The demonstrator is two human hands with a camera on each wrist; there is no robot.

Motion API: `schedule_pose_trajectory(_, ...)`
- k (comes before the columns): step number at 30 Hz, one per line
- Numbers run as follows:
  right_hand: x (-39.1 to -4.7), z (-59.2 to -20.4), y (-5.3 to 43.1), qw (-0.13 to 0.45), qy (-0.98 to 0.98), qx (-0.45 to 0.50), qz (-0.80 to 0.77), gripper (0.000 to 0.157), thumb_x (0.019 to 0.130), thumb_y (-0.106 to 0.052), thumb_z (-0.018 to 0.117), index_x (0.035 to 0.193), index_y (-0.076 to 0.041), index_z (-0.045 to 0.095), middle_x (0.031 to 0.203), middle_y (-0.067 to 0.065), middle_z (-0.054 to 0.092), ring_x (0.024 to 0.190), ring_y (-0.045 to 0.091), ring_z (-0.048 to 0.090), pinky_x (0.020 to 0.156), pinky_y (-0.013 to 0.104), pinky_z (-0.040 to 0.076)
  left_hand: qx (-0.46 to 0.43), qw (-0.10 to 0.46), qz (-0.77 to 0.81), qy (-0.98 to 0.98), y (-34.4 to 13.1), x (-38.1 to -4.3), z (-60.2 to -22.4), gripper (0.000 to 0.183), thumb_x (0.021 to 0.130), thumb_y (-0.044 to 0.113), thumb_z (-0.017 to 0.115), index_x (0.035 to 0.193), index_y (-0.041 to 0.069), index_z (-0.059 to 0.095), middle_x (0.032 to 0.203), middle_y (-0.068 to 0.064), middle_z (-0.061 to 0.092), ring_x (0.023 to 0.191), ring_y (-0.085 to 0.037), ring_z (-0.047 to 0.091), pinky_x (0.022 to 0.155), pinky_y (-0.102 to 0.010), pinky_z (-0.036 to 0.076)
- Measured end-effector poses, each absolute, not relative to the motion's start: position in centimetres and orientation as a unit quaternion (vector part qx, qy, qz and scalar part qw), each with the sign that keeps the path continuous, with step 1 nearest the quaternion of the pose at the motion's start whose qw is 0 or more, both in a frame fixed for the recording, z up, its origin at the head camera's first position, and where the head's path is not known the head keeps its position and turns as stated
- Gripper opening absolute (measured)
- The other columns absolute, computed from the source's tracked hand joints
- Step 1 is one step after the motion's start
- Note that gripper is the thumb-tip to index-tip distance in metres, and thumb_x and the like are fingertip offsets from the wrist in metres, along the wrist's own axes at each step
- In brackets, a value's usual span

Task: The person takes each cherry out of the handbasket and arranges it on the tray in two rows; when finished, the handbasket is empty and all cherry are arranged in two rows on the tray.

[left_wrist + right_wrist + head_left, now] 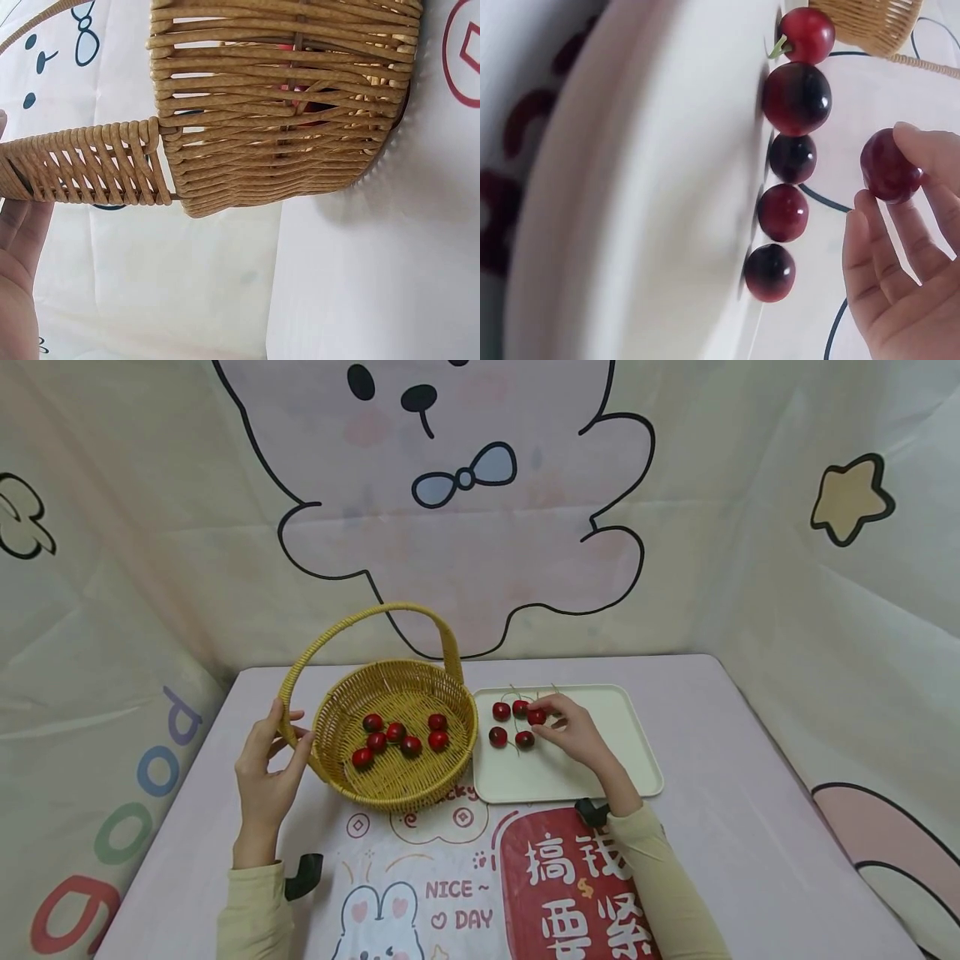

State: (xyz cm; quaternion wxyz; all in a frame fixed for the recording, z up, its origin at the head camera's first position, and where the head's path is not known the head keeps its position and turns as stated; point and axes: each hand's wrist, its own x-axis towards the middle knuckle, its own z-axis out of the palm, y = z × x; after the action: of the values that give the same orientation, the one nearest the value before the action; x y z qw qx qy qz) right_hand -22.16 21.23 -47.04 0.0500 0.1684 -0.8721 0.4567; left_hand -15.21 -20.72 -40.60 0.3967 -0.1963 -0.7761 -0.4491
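Observation:
My left hand (266, 781) holds the side of the yellow woven basket's handle (333, 631), thumb and fingers around its lower part. The basket (393, 789) stands on the table with several dark red cherries (377, 742) spread on its bottom. In the left wrist view, the fingers lie behind the handle (86, 166), partly cut off by the frame. Over the cream tray (592, 772), my right hand (573, 735) pinches a cherry (889, 166) between thumb and fingertips. That cherry is raised off the tray in the right wrist view. Several more cherries (796, 99), some with stems, lie on the tray.
The tray sits right beside the basket on the white-covered table (742, 860). A printed mat pattern with a rabbit and a red block (525, 935) lies in front. Behind hangs a curtain (480, 552) with a cartoon bear.

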Motion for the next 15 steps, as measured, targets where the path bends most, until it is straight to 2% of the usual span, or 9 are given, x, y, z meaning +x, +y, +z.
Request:
schedule_pose_trajectory(7, -22.0, -47.7, 22.2, 0.045, -0.882, 0.156, 0.443, 0.032, 0.080, -0.004, 0.069, 0.111, -0.007, 0.063, 0.107, 0.010, 0.061, 0.092, 0.025, 0.058, 0.072, 0.039, 0.053, -0.189, 0.392, -0.447, -0.781, -22.0, -16.5, -42.7, 0.075, 0.069, -0.021, 0.067, 0.136, 0.001, 0.042, 0.103, -0.022, 0.061, 0.088, 0.005, 0.056, 0.084, -0.008, 0.046)
schedule_pose_trajectory(15, -21.8, -48.1, 22.8, 0.020, -0.882, 0.168, 0.439, 0.034, 0.076, 0.004, 0.070, 0.109, -0.003, 0.063, 0.107, 0.015, 0.060, 0.093, 0.031, 0.059, 0.076, 0.044, 0.053, -0.189, 0.396, -0.449, -0.778, -21.8, -16.3, -42.6, 0.074, 0.069, -0.021, 0.066, 0.136, 0.001, 0.042, 0.102, -0.024, 0.060, 0.088, 0.005, 0.056, 0.084, -0.008, 0.046)
